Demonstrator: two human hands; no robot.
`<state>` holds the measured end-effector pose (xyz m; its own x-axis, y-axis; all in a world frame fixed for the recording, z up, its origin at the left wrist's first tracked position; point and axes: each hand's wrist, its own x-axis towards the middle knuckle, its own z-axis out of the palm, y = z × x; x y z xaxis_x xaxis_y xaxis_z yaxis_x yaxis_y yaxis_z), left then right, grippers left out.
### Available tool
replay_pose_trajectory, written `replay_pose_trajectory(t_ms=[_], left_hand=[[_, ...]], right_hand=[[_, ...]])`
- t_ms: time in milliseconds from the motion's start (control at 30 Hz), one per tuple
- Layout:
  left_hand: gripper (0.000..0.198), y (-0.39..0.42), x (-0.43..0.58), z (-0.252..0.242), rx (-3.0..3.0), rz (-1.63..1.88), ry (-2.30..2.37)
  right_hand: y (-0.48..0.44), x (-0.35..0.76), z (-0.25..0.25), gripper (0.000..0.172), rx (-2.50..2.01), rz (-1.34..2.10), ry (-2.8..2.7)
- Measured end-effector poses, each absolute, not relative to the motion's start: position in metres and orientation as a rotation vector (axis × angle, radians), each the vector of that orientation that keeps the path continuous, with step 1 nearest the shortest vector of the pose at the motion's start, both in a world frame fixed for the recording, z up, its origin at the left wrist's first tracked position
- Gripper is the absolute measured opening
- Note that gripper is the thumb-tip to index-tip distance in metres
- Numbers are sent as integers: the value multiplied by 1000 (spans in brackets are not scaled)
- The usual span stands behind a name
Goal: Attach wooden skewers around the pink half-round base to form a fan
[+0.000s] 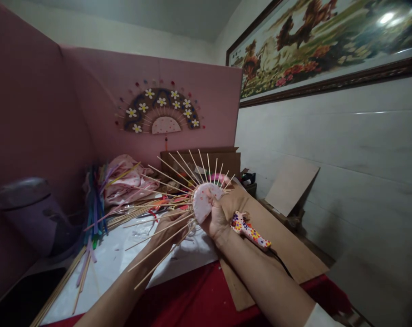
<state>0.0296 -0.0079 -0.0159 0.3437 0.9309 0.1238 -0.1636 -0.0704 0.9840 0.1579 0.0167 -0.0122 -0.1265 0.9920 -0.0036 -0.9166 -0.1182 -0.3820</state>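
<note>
My right hand is closed round a pink half-disc from which several thin wooden sticks fan outward. My left hand sits behind the lower sticks, fingers curled on them. The half-made fan is held up above the table, tilted toward me. A spotted glue gun lies on the wooden board just right of my right wrist.
A finished dark fan with white flowers hangs on the pink partition. Loose sticks and coloured straws lie at left, beside pink cloth. A cardboard box, a wooden board, white paper and red tablecloth surround my hands.
</note>
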Motion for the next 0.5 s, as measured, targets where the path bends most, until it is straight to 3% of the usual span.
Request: replay_pose_trajectory(t_ms=[200,500], left_hand=[[27,-9,27,-18,1257,1085,774],[31,-14,27,-13,1179,1071,763]], right_hand=[[15,156,-14,15,-270,1731,-343],[8,154,-7,15,-285,1742,-305]])
